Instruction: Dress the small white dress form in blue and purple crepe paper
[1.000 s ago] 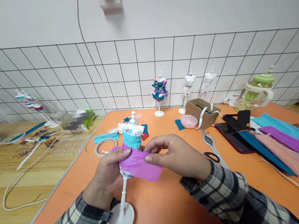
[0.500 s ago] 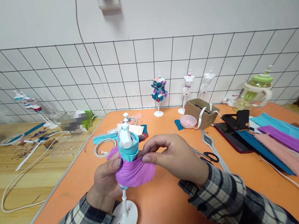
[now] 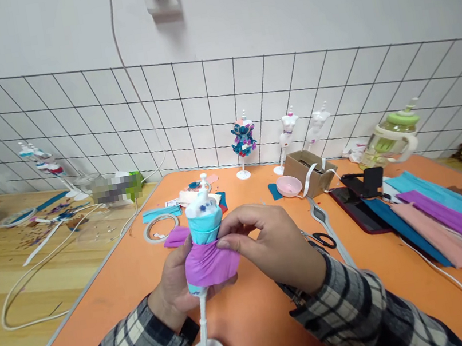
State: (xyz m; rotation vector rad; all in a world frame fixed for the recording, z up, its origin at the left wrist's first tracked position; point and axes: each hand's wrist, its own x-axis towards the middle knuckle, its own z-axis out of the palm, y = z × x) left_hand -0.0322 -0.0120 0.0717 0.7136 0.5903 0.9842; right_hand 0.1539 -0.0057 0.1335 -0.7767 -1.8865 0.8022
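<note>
A small white dress form [image 3: 201, 205] on a round stand is tilted in front of me, its chest wrapped in light blue fabric [image 3: 206, 221]. Purple fabric [image 3: 210, 265] goes around its hips like a short skirt, and a loose purple end sticks out at the left. My left hand [image 3: 176, 279] is wrapped around the form from the left and behind, most of its fingers hidden by the fabric. With thumb and forefinger, my right hand [image 3: 267, 242] pinches the upper edge of the purple fabric at the waist's right side.
Black-handled scissors [image 3: 323, 240] lie right of my right hand. A tape roll [image 3: 161, 228], pink bowl [image 3: 289, 185], cardboard box [image 3: 309, 170] and several other dress forms stand farther back. Fabric strips [image 3: 450, 221] and a tablet [image 3: 358, 212] are at the right, near a bottle [image 3: 391, 137].
The purple fabric has gone from a flat strip held across the form to a wrap around its hips. The form has turned, and my left hand has shifted right and behind it.
</note>
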